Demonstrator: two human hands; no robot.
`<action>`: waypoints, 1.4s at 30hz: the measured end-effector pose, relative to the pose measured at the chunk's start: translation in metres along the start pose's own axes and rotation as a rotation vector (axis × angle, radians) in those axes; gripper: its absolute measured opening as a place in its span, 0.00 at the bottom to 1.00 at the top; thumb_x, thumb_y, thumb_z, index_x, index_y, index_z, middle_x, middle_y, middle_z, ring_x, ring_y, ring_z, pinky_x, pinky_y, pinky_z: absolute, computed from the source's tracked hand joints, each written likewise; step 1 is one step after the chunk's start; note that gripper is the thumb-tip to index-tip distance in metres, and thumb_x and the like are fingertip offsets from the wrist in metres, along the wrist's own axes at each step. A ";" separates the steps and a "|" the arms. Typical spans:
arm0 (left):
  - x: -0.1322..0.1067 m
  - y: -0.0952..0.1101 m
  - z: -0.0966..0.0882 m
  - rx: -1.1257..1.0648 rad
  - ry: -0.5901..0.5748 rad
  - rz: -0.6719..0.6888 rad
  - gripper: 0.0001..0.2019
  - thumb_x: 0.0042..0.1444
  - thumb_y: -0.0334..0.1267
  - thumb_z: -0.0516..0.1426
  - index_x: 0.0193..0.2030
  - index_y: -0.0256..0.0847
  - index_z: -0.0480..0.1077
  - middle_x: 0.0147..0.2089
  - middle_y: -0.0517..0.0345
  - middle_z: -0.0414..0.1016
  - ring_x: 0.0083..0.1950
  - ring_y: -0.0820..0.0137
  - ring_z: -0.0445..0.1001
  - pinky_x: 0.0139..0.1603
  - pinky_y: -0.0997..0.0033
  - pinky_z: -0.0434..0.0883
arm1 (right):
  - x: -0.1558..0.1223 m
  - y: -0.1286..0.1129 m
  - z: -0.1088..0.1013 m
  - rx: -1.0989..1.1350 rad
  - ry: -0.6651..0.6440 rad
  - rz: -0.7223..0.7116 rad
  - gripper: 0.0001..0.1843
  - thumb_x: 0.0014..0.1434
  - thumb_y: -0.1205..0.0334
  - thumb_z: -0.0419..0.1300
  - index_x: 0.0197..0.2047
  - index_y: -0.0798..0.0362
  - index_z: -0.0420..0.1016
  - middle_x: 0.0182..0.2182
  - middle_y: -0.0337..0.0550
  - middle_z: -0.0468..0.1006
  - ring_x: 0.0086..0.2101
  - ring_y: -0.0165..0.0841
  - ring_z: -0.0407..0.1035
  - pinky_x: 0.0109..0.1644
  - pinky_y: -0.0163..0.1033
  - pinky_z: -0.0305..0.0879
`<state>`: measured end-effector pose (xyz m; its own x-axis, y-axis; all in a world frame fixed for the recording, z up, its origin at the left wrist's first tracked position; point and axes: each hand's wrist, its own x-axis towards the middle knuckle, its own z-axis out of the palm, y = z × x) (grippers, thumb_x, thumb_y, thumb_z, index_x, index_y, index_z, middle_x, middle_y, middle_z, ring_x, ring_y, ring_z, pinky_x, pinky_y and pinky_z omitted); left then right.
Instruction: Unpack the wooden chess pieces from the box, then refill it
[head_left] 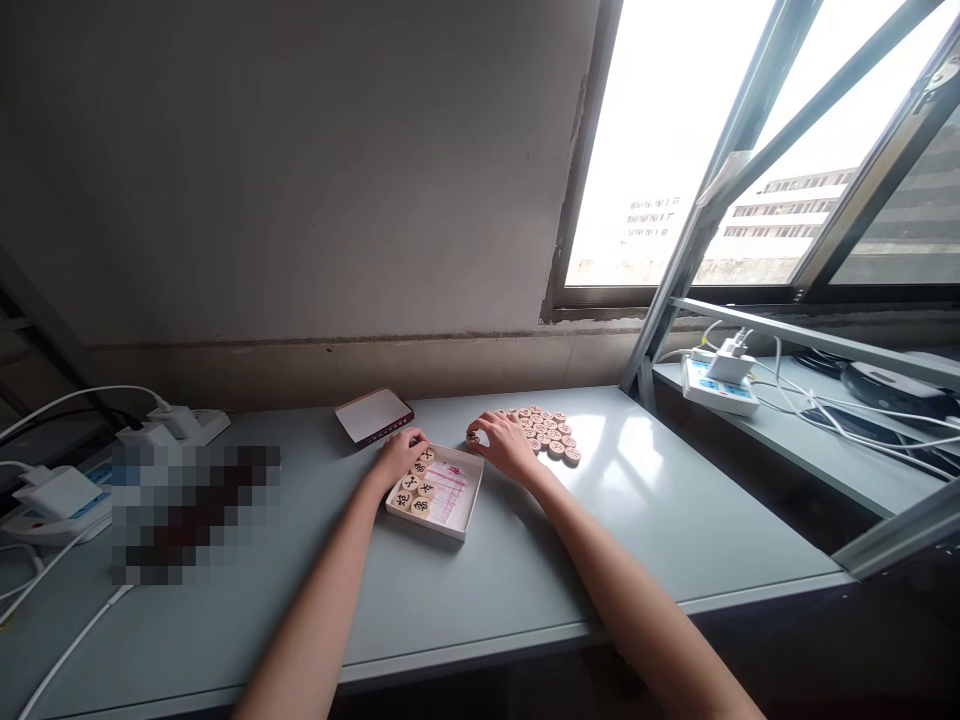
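Note:
A shallow white open box [471, 505] sits on the grey table. Along its left side lie several round wooden Chinese chess pieces [420, 506], and pink-red lines mark its floor. My left hand [401, 455] is closed over the far left corner of the box, its fingers bent at the rim and partly hiding the pieces there. Just beyond the right far corner, my right hand [504, 442] pinches a Chinese chess piece [472, 438] between thumb and fingers. Past that hand, many more loose chess pieces [553, 430] lie together on the table, some hidden behind it.
Behind the box on the left rests a dark-edged box lid [373, 415], white inside up. Power strips [82, 500] with chargers and white cables occupy the left side. Another power strip [720, 380] sits on the right shelf by a metal frame [660, 330]. A blurred patch covers something at left.

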<state>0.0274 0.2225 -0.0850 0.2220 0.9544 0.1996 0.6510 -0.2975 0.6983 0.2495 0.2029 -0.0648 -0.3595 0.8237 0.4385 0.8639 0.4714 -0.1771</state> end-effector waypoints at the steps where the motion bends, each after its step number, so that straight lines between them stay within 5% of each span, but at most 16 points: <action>1: 0.000 0.000 0.000 0.002 -0.001 -0.001 0.08 0.48 0.37 0.49 0.27 0.40 0.67 0.32 0.57 0.73 0.36 0.68 0.70 0.37 0.72 0.64 | 0.000 0.002 0.002 -0.043 0.004 -0.006 0.07 0.59 0.59 0.57 0.40 0.49 0.73 0.39 0.42 0.73 0.40 0.34 0.64 0.45 0.39 0.50; 10: 0.000 -0.002 0.002 -0.007 -0.001 -0.022 0.07 0.48 0.38 0.49 0.27 0.40 0.67 0.31 0.58 0.73 0.36 0.68 0.70 0.35 0.73 0.64 | -0.002 0.008 -0.003 -0.298 0.007 0.040 0.11 0.61 0.65 0.51 0.36 0.51 0.75 0.40 0.47 0.74 0.42 0.39 0.60 0.43 0.44 0.47; 16: 0.000 -0.002 0.001 0.007 0.021 0.008 0.07 0.48 0.36 0.49 0.27 0.40 0.68 0.32 0.57 0.73 0.37 0.68 0.70 0.37 0.73 0.65 | 0.000 0.008 -0.013 -0.183 0.027 0.094 0.10 0.62 0.62 0.52 0.40 0.51 0.75 0.42 0.47 0.73 0.43 0.38 0.61 0.44 0.43 0.50; 19: 0.001 0.000 0.000 0.027 0.036 0.036 0.07 0.48 0.35 0.49 0.26 0.39 0.68 0.31 0.56 0.73 0.36 0.68 0.70 0.38 0.72 0.65 | 0.000 -0.008 -0.016 0.004 0.009 -0.063 0.11 0.62 0.60 0.53 0.46 0.48 0.73 0.43 0.44 0.73 0.45 0.36 0.62 0.46 0.41 0.53; 25: 0.001 0.000 0.000 0.041 0.064 0.063 0.07 0.47 0.33 0.49 0.25 0.39 0.68 0.30 0.56 0.73 0.35 0.68 0.70 0.39 0.72 0.66 | -0.008 -0.054 -0.013 0.229 -0.260 -0.415 0.12 0.58 0.59 0.58 0.46 0.46 0.73 0.43 0.41 0.74 0.44 0.34 0.66 0.42 0.37 0.57; 37: 0.002 -0.001 0.000 0.024 0.073 0.091 0.08 0.47 0.35 0.49 0.24 0.38 0.67 0.30 0.56 0.72 0.35 0.68 0.70 0.38 0.71 0.65 | -0.007 -0.053 -0.012 0.232 -0.254 -0.381 0.12 0.55 0.52 0.60 0.41 0.48 0.73 0.43 0.42 0.73 0.40 0.34 0.66 0.43 0.38 0.56; 42: 0.002 0.000 -0.001 0.028 0.056 0.065 0.07 0.47 0.34 0.50 0.26 0.38 0.68 0.31 0.56 0.73 0.36 0.68 0.71 0.38 0.72 0.65 | -0.002 -0.027 -0.024 0.139 -0.116 -0.203 0.14 0.58 0.49 0.56 0.41 0.48 0.73 0.41 0.42 0.73 0.43 0.35 0.63 0.46 0.41 0.53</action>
<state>0.0269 0.2241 -0.0845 0.2238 0.9328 0.2824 0.6571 -0.3584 0.6631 0.2354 0.1815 -0.0396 -0.5657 0.7343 0.3751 0.7157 0.6632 -0.2188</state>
